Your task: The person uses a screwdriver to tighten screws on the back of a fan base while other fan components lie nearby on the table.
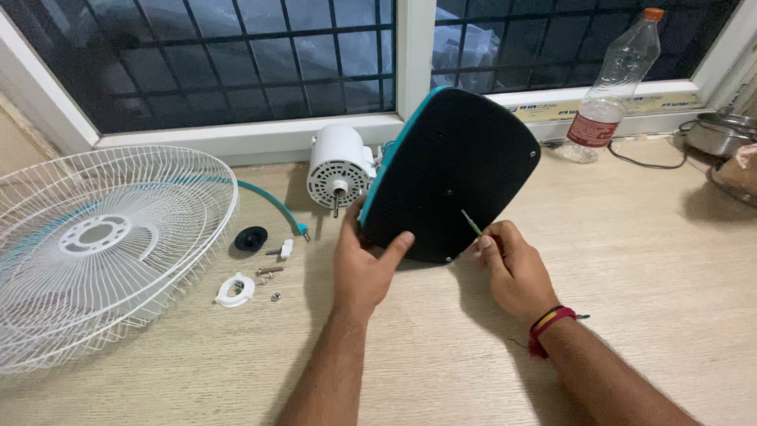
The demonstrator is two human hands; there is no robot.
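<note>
Gripping the lower edge of a fan base [453, 170], the left hand [364, 264] is curling its fingers behind the edge, thumb [397, 246] pressing on the flat black underside. The base is tilting upright on the surface [615, 237], rounded, black beneath, with a teal rim. The right hand [512, 268] is pinching one thin green screwdriver [471, 223] between its fingers, tip touching the underside. One white motor [339, 170] is lying just above the left fingers. Left of them: one white wire grill [95, 237], one black round cap [251, 238], one white ring piece [235, 289], a few small screws [270, 270]. Well beyond the right fingers, one clear plastic bottle [611, 87] is standing, orange cap, red band label.
</note>
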